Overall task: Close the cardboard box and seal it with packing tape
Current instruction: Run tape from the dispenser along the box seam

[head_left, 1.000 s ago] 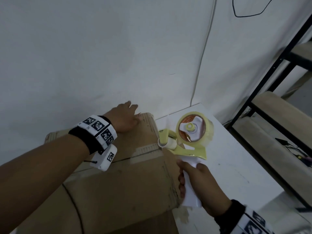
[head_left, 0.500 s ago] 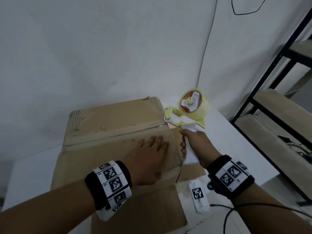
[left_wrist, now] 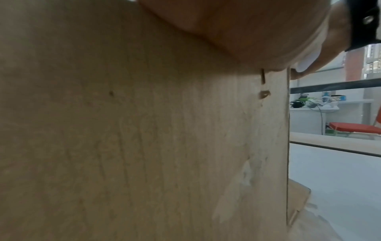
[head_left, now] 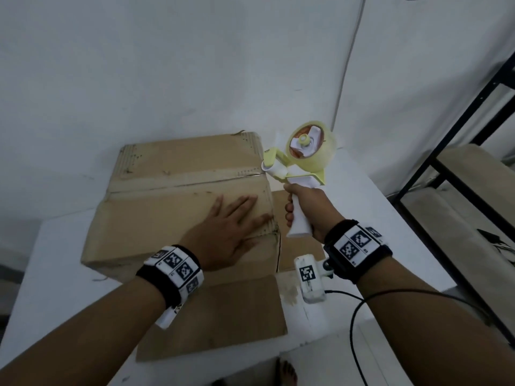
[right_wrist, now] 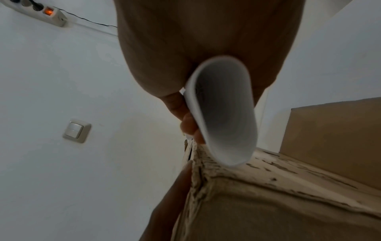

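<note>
The cardboard box (head_left: 181,160) sits on the white table with its top flaps folded down, meeting in a seam across the middle. My left hand (head_left: 234,218) lies flat with fingers spread on the near top flap (left_wrist: 144,130), close to the box's right edge. My right hand (head_left: 299,207) grips the white handle (right_wrist: 224,110) of the yellow tape dispenser (head_left: 306,146). The dispenser's roller (head_left: 274,169) is at the right end of the seam. A clear tape roll sits on the dispenser. The box's worn right corner (right_wrist: 268,195) shows below the handle.
A loose flap (head_left: 217,316) lies out toward me over the table (head_left: 362,207) edge. A black metal rack (head_left: 446,151) with wooden shelves stands at the right. A white cable (head_left: 348,65) runs down the wall. A power strip (right_wrist: 41,13) and light switch (right_wrist: 76,130) are on the wall.
My left hand has come back from the far flap onto the near flap. The right hand has lifted the dispenser to the right end of the seam, and in the last half second both barely moved.
</note>
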